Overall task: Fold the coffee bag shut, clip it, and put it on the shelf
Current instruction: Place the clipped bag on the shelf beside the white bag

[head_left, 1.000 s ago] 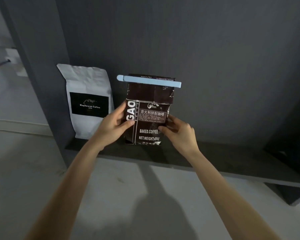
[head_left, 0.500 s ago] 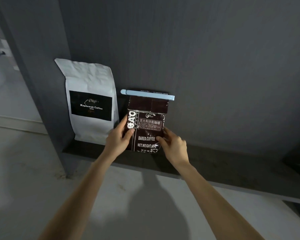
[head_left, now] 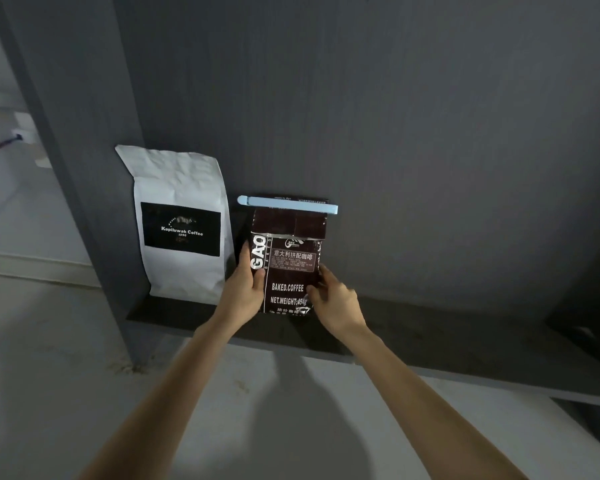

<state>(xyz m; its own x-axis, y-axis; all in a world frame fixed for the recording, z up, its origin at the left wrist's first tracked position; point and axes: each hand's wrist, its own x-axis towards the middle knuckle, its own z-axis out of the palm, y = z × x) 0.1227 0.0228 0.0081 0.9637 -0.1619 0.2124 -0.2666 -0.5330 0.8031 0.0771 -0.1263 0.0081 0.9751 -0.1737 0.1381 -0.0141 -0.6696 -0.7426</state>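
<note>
The dark brown coffee bag (head_left: 290,258) stands upright on the dark shelf (head_left: 430,337), close to the back panel. Its top is folded over, and a light blue clip (head_left: 287,204) runs across the fold. My left hand (head_left: 245,289) grips the bag's lower left edge, thumb on the front. My right hand (head_left: 333,297) holds the lower right edge, fingers against the front.
A taller white coffee bag (head_left: 181,223) with a black label stands just left of the brown one, against the shelf's grey side panel (head_left: 84,168). The shelf board runs on to the right. A pale floor (head_left: 49,375) lies below.
Both hands carried the brown bag away from me and down onto the shelf, next to the white bag. The clip stays on the fold.
</note>
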